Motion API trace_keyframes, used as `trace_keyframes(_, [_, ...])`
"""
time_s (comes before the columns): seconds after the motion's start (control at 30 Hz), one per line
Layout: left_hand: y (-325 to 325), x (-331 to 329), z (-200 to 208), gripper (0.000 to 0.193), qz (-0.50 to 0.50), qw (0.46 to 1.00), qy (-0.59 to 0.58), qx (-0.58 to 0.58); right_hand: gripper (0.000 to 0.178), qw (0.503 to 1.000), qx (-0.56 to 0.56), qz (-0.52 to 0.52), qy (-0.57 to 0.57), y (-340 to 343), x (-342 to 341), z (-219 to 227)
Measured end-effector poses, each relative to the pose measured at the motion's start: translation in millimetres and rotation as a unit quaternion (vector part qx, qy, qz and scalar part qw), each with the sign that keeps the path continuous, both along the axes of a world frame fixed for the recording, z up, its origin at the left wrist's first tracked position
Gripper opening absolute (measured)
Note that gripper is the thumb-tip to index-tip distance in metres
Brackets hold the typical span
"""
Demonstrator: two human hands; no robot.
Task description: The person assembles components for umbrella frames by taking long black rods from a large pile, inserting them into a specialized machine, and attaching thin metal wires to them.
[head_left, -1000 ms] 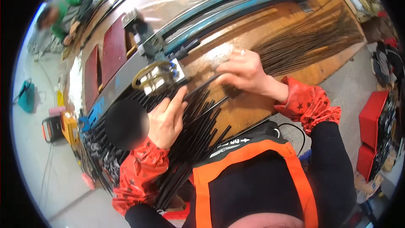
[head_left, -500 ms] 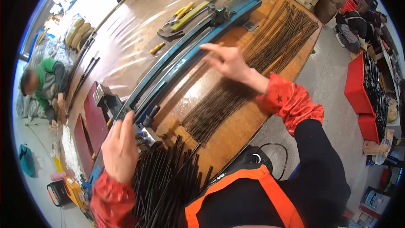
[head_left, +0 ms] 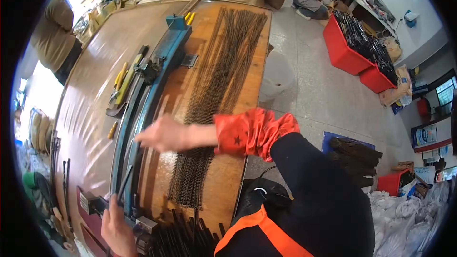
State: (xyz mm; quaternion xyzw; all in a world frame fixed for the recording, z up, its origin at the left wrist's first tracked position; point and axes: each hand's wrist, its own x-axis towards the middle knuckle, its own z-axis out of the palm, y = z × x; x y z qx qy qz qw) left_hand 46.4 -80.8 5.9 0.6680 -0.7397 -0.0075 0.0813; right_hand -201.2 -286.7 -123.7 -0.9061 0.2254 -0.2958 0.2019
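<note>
My left hand [head_left: 115, 232], at the lower left, is closed on a slim black rod [head_left: 125, 181] that slants up past its fingertips beside a long blue metal rail fixture [head_left: 124, 143]. Over the fixture's right side reaches my right hand [head_left: 164, 134], blurred by motion; its fingers point left, and whether they hold anything cannot be made out. Under and beyond my right forearm lie many long, thin brown coiled springs [head_left: 209, 100] on the wooden tabletop [head_left: 226, 181]. A bundle of black rods [head_left: 178, 238] sits at the table's near end.
Yellow-handled pliers [head_left: 120, 78] and a hammer [head_left: 114, 110] lie left of the rail. Red crates [head_left: 345, 52] filled with black rods stand on the floor at right. A translucent bucket [head_left: 277, 78] is beside the table. Other people are at the left and far right.
The view has swung to the right. My left hand, with no rod visible in it before, now grips a black rod. My right hand has come back from over the springs to the rail.
</note>
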Motion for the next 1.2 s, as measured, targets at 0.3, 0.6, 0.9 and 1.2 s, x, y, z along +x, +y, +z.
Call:
trace_keyframes(0.3, [22, 3, -2, 0.042, -0.021, 0.999, -0.029, -0.029, 0.021, 0.967, 0.047, 0.132, -0.210, 38, 8, 22])
trace_keyframes(0.6, [38, -9, 3, 0.046, 0.013, 0.998, -0.045, -0.037, 0.034, 0.964, -0.064, 0.101, -0.239, 64, 42, 23])
trace_keyframes(0.9, [97, 110, 25, 0.026, 0.168, 0.962, -0.044, -0.211, 0.019, 0.996, 0.068, -0.008, -0.062, 2, 31, -20])
trace_keyframes(1.2, [153, 106, 39, 0.022, 0.243, 0.932, 0.010, -0.268, 0.026, 0.920, 0.173, 0.313, -0.159, 83, 234, 58])
